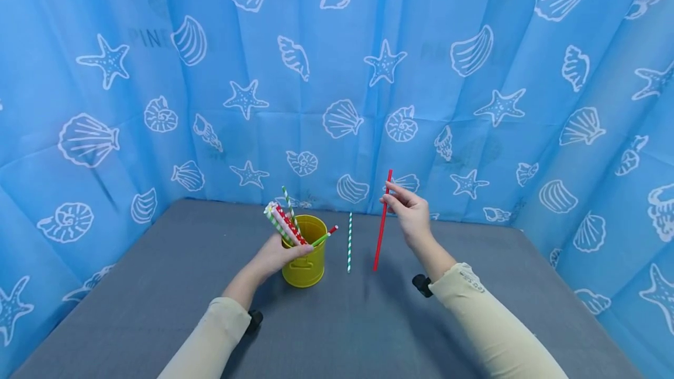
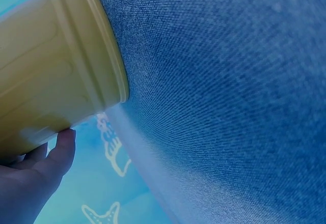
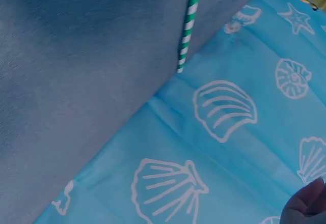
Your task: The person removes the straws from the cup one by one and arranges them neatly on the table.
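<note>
Red straw pinched nearly upright by the right hand

The letters "PINE" can be made out faintly on the blue curtain, at the left; a second patch further right is too pale to read fully. The right sleeve bears small lettering at the cuff, likewise too small to read.

Thumb and fingertips pinch the red straw near its upper end, to the right of a green-and-white striped straw that lies on the grey table. The left hand grips the yellow bucket, its thumb across the front near the rim, beside red dotted straws and others sticking out.

Only the left wrist view shows the fingers against the bucket's far wall and the ridges near its base. Only the right wrist view shows a metal loop on the bucket; the red straw is out of its sight, and just fingertips enter the lower corner.
</note>
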Motion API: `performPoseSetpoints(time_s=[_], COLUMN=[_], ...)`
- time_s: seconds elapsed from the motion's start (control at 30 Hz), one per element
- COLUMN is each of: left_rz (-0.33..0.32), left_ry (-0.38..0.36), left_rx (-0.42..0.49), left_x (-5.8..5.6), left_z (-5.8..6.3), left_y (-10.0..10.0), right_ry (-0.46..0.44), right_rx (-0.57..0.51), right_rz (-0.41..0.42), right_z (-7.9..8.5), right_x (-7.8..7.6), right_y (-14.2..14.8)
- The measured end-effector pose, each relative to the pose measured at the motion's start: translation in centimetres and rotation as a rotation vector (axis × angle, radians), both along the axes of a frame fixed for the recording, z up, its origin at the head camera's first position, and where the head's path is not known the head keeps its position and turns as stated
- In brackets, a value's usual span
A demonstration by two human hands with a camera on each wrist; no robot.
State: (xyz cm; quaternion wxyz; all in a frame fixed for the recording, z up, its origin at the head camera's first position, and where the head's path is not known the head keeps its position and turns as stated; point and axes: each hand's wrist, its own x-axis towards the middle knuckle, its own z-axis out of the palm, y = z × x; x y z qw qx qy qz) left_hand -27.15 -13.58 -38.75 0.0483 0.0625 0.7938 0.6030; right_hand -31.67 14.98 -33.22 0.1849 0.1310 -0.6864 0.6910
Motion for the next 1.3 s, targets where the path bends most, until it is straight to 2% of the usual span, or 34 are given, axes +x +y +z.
performPoseSetpoints(time_s=[0.13,0.3,0.43,0.8,0.97,1.13,1.3], left_rz=[0.007,0.011,0.016,0.025,0.021,0.027,0.025], left_ry=[-0.001,0.001,0.001,0.0,0.006,0.002,0.008], left_rx=[0.002,-0.006,-0.007,-0.011,-0.002,-0.007,-0.008], left_x=[0.1,0.0,0.0,-0.1,-0.2,-0.1,-0.1], left_z=[0.0,0.1,0.0,0.0,-0.1,-0.1,-0.2], left_y=[-0.1,-0.2,-0.2,-0.5,-0.4,-0.2,0.1], right_ry=[-0.071,-0.13,-0.158,-0.193,-0.238,-0.282,-0.345], right_rx=[0.129,0.347,0.45,0.536,0.519,0.51,0.56], right_rz=[0.044,0.115,0.166,0.273,0.295,0.295,0.244], right_z=[-0.5,-1.4,-2.1,-4.5,-5.3,-6.0,-6.7], right_x=[-0.5,-1.3,-2.2,-4.7,-5.6,-6.7,-7.7], right_y=[0.2,0.9,1.3,1.5,1.4,1.2,1.1])
